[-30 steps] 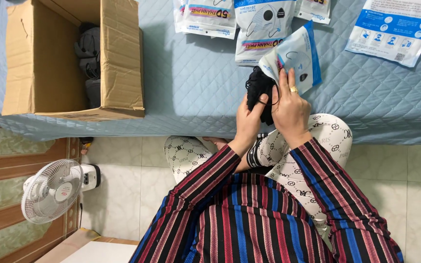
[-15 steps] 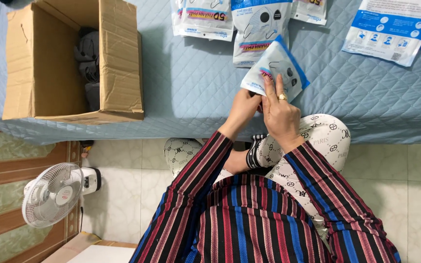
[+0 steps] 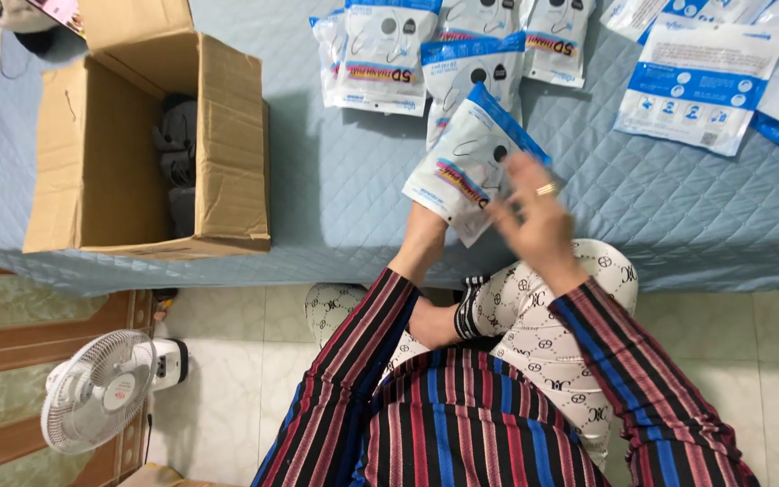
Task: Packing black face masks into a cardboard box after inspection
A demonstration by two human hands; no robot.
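I hold a white mask packet (image 3: 466,171) with a blue top strip, tilted above the blue quilted surface (image 3: 344,216). My left hand (image 3: 424,225) grips it from beneath at its lower left corner and is mostly hidden by it. My right hand (image 3: 534,212), wearing a gold ring and blurred by motion, lies with fingers spread on the packet's lower right edge. No black masks show in my hands now.
An open cardboard box (image 3: 227,135) with dark masks (image 3: 178,158) inside stands at the left. Several similar packets (image 3: 380,54) lie along the far edge, with larger blue-and-white packets (image 3: 696,95) at the right. A small white fan (image 3: 96,392) stands on the floor.
A second ago my hands held a black bundle at the packet's mouth. The bundle has gone out of sight into the packet, and the packet has moved up and left.
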